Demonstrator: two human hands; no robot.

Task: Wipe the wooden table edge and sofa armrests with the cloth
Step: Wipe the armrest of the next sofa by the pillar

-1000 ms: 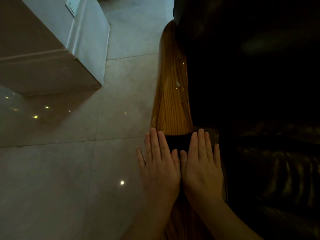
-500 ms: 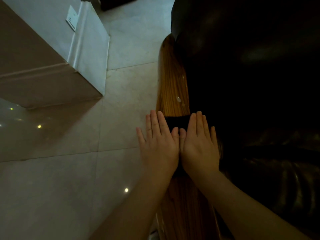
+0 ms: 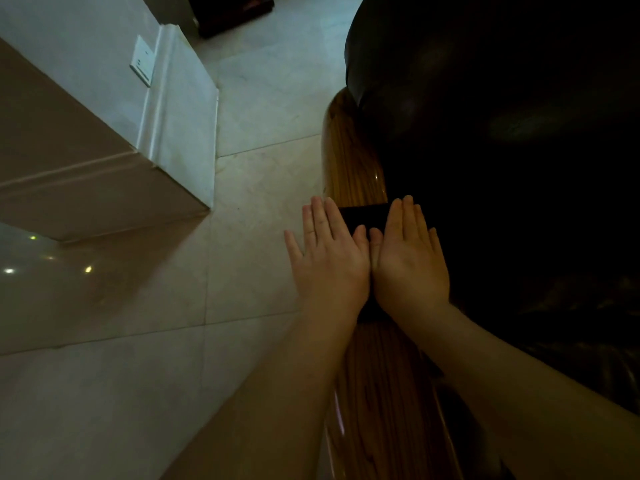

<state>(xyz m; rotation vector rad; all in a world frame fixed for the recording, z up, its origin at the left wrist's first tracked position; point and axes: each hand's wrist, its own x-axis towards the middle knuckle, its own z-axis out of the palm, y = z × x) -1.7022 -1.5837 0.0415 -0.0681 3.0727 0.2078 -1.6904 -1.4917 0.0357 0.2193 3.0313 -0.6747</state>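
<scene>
both hands lie flat side by side, thumbs touching, on a dark cloth spread across the glossy wooden armrest. the left hand has its fingers straight; the right hand too. bare wood runs on past the fingers. the dark sofa lies right of them, pale floor tiles and a white wall corner left.

Dim scene; glare spots on the floor, sofa lost in shadow.
</scene>
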